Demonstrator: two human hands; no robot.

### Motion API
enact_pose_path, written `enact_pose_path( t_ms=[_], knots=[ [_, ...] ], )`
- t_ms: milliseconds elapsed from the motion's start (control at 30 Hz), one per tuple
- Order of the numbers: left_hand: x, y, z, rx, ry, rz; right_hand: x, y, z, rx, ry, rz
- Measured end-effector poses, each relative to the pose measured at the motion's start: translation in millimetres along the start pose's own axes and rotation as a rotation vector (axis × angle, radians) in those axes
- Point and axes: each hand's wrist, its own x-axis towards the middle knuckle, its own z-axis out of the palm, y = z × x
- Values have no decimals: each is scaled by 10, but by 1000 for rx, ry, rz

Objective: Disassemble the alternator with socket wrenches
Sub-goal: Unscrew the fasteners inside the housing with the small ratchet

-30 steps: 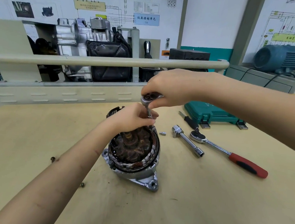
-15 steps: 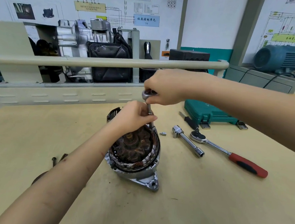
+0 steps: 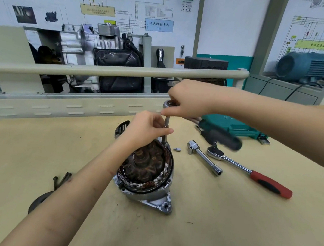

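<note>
Copper windings show in the open alternator point(image 3: 146, 172), mid-bench on the table point(image 3: 226, 226), near neither edge. Right hand point(image 3: 190, 100) grips the ratchet head point(image 3: 168, 104) atop an upright extension point(image 3: 165, 130); left hand point(image 3: 147, 129) pinches that shaft just above the housing. Wall label w/ Chinese text, "T36" under it. Open bench to front & left; red-handled ratchet point(image 3: 250, 172), loose extension bar point(image 3: 205, 160) lie to the right.

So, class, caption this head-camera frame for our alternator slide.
Right hand works a ratchet while left hand steadies its extension over the opened alternator.
</note>
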Motion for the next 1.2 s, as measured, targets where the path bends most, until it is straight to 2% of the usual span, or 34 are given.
enact_pose_path(
  t_ms=[167,300,367,467,567,667,733,900,1033,1100,1200],
  knots=[
    [-35,33,-99,-77,-139,-16,-23,-18,0,130,1,-44],
    [-19,53,-36,104,-19,19,-24,-50,40,-7,44,17],
    [-9,56,-7,116,12,25,-25,-56,48,79,28,59],
    [-9,53,-56,58,-90,6,-35,-50,40,223,0,23],
    [-27,57,-117,-41,-165,-22,-44,-63,25,198,15,-17],
    [-11,71,-60,117,-65,21,-36,-84,34,43,55,22],
    [-2,71,-32,160,-22,36,-38,-91,31,75,42,49],
    [-29,44,-109,4,-139,28,-73,-79,11,230,10,-7],
    [-24,51,-57,132,-8,59,-52,-112,33,36,55,34],
    [-25,48,-25,142,31,75,-55,-139,43,43,73,98],
    [-37,20,-66,43,-53,48,-58,-155,48,155,72,45]
  ],
)
